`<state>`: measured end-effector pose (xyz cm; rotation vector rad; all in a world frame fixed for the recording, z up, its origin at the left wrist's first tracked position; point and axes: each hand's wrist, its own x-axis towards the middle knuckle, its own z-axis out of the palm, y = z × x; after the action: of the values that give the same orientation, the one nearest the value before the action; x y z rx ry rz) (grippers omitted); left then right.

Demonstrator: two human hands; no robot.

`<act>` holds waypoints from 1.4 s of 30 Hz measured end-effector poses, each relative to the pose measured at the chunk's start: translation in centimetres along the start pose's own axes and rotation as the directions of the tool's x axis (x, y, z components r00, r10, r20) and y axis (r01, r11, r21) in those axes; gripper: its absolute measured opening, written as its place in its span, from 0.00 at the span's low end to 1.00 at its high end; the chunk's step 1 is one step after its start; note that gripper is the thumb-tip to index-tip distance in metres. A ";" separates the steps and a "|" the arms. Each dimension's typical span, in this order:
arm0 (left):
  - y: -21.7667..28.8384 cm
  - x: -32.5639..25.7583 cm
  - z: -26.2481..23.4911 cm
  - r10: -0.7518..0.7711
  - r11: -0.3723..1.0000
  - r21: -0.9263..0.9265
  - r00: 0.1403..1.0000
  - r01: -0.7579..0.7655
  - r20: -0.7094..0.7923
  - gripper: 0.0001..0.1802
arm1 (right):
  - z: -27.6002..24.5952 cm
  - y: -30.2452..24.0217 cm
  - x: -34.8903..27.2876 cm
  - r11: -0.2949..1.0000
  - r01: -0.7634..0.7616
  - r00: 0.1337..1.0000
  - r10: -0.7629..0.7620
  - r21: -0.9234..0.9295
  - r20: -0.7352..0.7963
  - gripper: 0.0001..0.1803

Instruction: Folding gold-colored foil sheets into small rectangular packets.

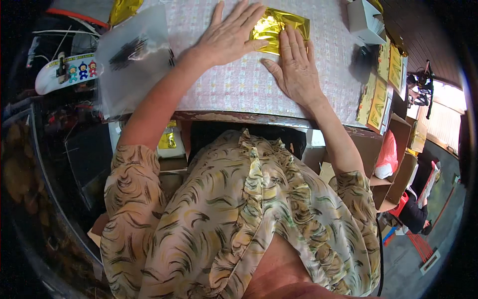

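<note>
A shiny gold foil packet [267,34] lies flat on the table, which has a pink and white checked cover [224,89]. My left hand [226,35] rests with its fingers spread at the packet's left side, thumb and fingertips reaching its edge. From the near side, my right hand [298,70] lies over the packet's lower right part, its fingers stretched out on the foil and its thumb apart. Neither hand grips anything. The fingers cover part of the packet.
At the table's left lies a clear plastic bag [134,60] with dark thin pieces inside. A white box [367,22] stands at the far right, above yellow printed cartons [376,107]. Cardboard boxes [398,134] and a red-and-white bag [387,157] sit right of the table. Another person [416,212] is farther right.
</note>
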<state>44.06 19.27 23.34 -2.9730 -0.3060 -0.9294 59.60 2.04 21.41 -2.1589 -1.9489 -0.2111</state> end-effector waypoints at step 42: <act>-1.1 0.7 3.7 0.063 0.994 -0.108 0.938 -0.027 0.341 0.35 | -2.4 1.1 0.3 0.993 0.015 0.983 0.007 0.117 -0.184 0.25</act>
<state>46.46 20.68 20.65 -3.2128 -0.1963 -0.4256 60.80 1.55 23.71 -1.9853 -1.8159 -0.2779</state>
